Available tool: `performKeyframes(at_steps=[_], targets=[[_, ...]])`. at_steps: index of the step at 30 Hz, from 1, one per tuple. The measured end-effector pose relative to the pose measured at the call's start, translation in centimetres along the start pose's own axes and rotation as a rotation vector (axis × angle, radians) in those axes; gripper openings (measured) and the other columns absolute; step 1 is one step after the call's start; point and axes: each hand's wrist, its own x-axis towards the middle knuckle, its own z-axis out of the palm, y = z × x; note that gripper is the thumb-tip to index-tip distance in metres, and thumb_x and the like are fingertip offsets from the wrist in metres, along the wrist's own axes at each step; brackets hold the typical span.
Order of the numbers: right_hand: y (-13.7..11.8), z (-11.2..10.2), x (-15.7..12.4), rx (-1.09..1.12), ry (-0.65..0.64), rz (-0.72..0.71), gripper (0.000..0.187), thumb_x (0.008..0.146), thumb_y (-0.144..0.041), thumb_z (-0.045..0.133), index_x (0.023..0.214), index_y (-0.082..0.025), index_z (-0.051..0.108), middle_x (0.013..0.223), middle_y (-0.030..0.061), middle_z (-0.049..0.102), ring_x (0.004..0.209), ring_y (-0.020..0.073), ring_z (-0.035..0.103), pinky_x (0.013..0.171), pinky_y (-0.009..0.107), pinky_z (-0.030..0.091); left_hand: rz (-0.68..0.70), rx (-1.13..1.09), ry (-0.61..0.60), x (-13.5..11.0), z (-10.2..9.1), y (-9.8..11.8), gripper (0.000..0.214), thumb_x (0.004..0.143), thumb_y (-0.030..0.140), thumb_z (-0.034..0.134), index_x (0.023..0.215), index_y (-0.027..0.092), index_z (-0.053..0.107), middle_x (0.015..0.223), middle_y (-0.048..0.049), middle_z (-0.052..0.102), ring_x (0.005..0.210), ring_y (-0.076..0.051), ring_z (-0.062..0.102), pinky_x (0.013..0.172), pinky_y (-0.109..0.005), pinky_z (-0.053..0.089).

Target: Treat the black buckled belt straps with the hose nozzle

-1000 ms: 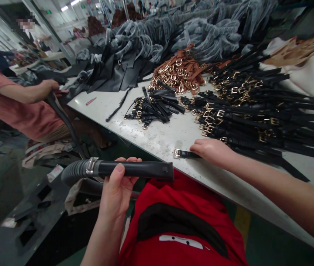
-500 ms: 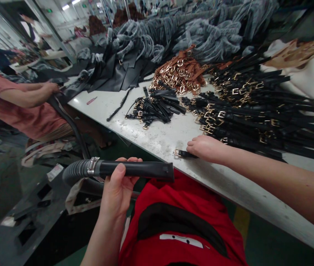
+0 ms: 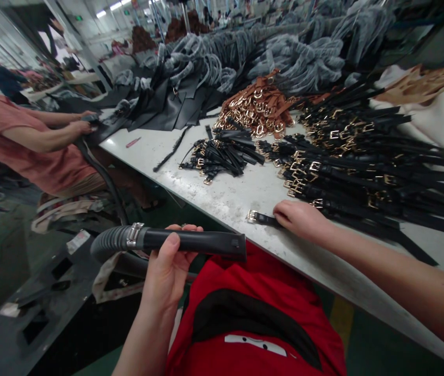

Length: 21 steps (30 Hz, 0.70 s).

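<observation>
- left hand (image 3: pixel 166 267) wrapped round black nozzle (image 3: pixel 194 243) on ribbed hose (image 3: pixel 108 244), held off the table (image 3: pixel 229 196)
- right hand (image 3: pixel 300 220) lies loosely open, pressing one buckled strap (image 3: pixel 260 218) at the table edge
- one strap singled out; strap pile (image 3: pixel 362 169) beside it looks untouched

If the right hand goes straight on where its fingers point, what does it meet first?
Probably the gold buckle of the short black strap that the right hand already touches; beyond it, only bare table.
</observation>
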Motion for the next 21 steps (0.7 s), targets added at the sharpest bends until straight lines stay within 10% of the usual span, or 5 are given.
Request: performKeyframes(at_steps=[14,21], targets=[[-1.2,-2.1,1.8,-0.334,-0.113,-0.426,0.013,0.085,-0.015,0.051,0.081,-0.019,0.063,0.077,0.0052,0.066,0.072,0.0172,0.057,0.062,0.031,0.027,-0.002,-0.002,0.003,0.1,-0.2,-0.1,0.023,0.067,0.033,0.077,0.085,0.022,0.069,0.086,-0.0026,0.075,0.089,-0.023,0.070,0.077,-0.036,0.057],[-0.7,-2.2,1.4,-0.272,-0.109,-0.244,0.019,0.088,-0.015,0.046,0.084,-0.018,0.065,0.081,0.0055,0.067,0.073,0.0180,0.060,0.062,0.030,0.031,-0.005,-0.008,0.015,0.1,-0.5,0.0,0.023,0.067,0.032,0.077,0.085,0.021,0.068,0.086,-0.0028,0.075,0.089,-0.023,0.070,0.077,-0.036,0.057]])
